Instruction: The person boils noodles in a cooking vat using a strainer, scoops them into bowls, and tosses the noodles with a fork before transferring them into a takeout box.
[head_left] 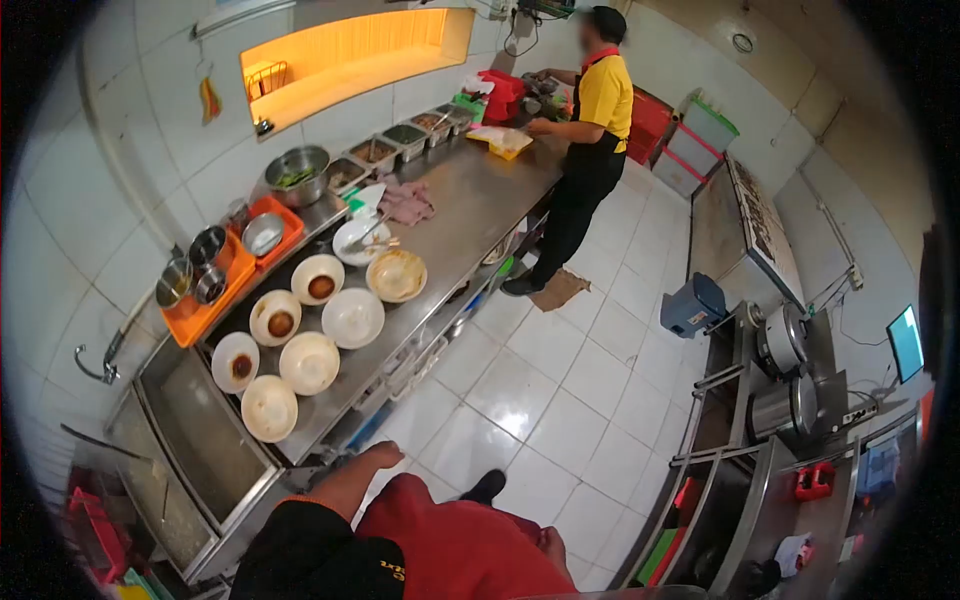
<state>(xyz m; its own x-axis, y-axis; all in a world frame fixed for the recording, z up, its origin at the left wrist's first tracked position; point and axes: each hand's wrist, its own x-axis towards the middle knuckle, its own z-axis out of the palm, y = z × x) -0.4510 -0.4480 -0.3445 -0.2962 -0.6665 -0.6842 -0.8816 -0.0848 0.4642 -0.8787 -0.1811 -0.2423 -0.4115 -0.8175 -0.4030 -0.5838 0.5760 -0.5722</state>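
Note:
My left hand (383, 456) is near the front edge of the steel counter, below the bowls; its fingers are too small to make out. On my other side, my right hand (551, 545) hangs by the red shirt, its fingers partly hidden. Several white bowls stand on the counter (450, 205), among them a bowl with dark sauce (281, 323) and a stained bowl (396, 275). A pink cloth (405, 200) lies behind them.
A co-worker (600, 100) in yellow stands at the counter's far end. An orange tray (210, 318) holds metal pots. Brown cardboard (562, 290) and a blue bin (693, 305) are on the floor. Metal shelves (715, 480) line the right. A sink (200, 430) is at left.

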